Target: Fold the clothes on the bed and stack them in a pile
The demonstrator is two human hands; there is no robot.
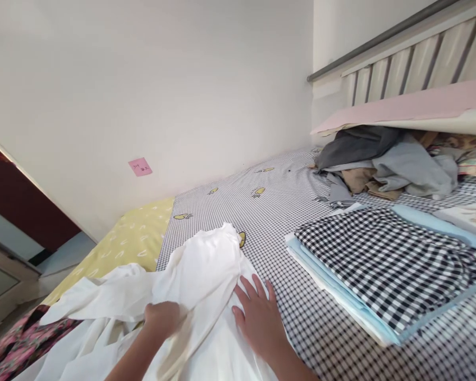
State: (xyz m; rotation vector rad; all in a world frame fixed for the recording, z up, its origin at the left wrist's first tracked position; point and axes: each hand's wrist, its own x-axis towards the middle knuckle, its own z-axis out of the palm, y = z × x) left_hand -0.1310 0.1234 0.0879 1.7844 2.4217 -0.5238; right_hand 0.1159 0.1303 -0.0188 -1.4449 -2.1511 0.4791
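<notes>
A white long-sleeved shirt (206,259) lies on the bed, its collar end pointing away from me. One sleeve (103,296) stretches out to the left, and the other is folded down over the front. My left hand (162,320) is closed on the cloth at the shirt's left side; its fingertips are hidden. Flat on the shirt's right edge rests my right hand (257,317), fingers spread and holding nothing. The shirt's lower part runs out of view at the bottom.
A folded stack with a black-and-white checked cloth (388,259) on top lies to the right. Behind it are crumpled grey and brown clothes (412,164) under a pink sheet-like piece (412,106). A pink floral cloth (27,338) is at lower left. A wall (222,106) borders the bed.
</notes>
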